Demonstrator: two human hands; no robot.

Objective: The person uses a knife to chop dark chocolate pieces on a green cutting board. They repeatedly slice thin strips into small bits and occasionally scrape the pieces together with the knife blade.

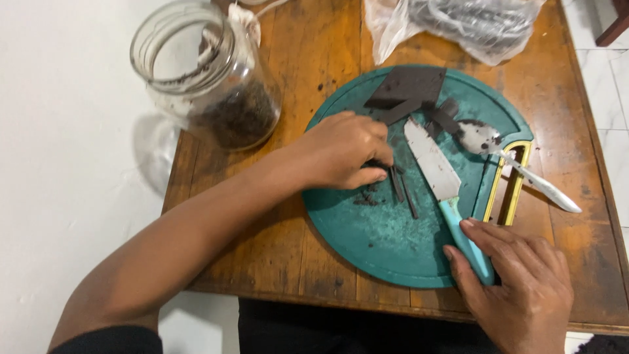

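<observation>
Two hands work over a round teal cutting board (pixel 367 242) on a worn wooden tabletop (pixel 314 59). Left hand (pixel 344 151) comes in from the left and sits low on the board, fingers (pixel 367 177) curled together and pinching down on dark strips (pixel 401 190) lying just beside the blade. Whether they truly grip a strip or only press on it, I cannot tell; the knuckles hide the tips. Right hand (pixel 517 282) rests at the board's near right edge, fingers (pixel 488 233) loosely apart and laid over the end of a knife (pixel 445 190) with a pale blue handle; they touch the handle without closing around it. The knife lies flat, its pale speckled blade pointing away toward the board's middle.

Further up the board, a dark flat slab (pixel 409 88) with a few cut-off pieces beside it. A smeared spoon (pixel 504 154) lies to the right, bowl on the board, white handle reaching out over the yellow-rimmed grip slot. Crumbs scatter near the left hand. Off the board: a glass jar (pixel 209 78) with dark bits at the tabletop's far left corner, and a crumpled clear plastic bag (pixel 458 23) at the far edge.
</observation>
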